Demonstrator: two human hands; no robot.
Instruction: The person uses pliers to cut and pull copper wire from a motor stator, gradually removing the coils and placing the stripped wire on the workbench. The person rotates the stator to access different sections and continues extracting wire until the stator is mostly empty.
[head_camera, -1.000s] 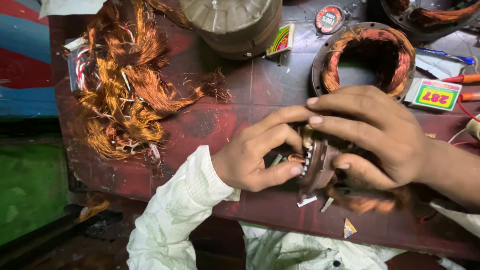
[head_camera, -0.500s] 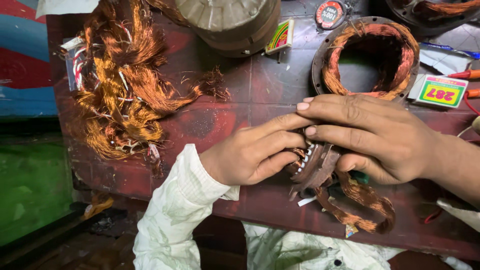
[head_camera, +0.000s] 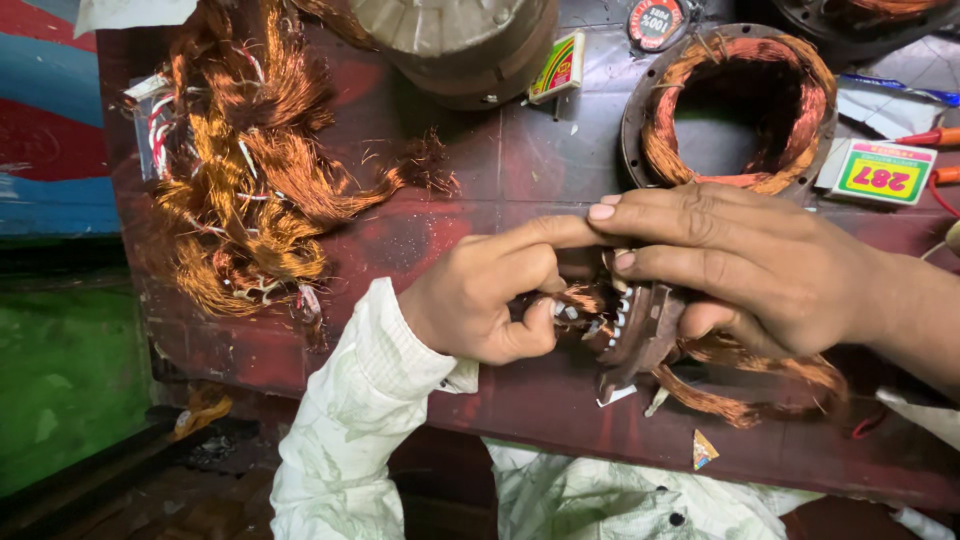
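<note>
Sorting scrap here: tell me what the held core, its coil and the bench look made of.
Core: dull grey-brown metal, probably steel, with slotted teeth. Coil: thin copper-coloured wire, glossy, likely enamelled. Bench: looks like sheet metal, worn dark-red paint with grey bare patches. Left hand and right hand grip the core.

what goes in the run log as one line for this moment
left hand: pinching copper winding | right hand: gripping stator core | surface: dark red bench | nearby: loose copper wire pile

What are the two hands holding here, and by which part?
Both hold a small dark metal stator core wound with copper wire. The left hand pinches its left end; the right hand covers its top and right side.
</note>
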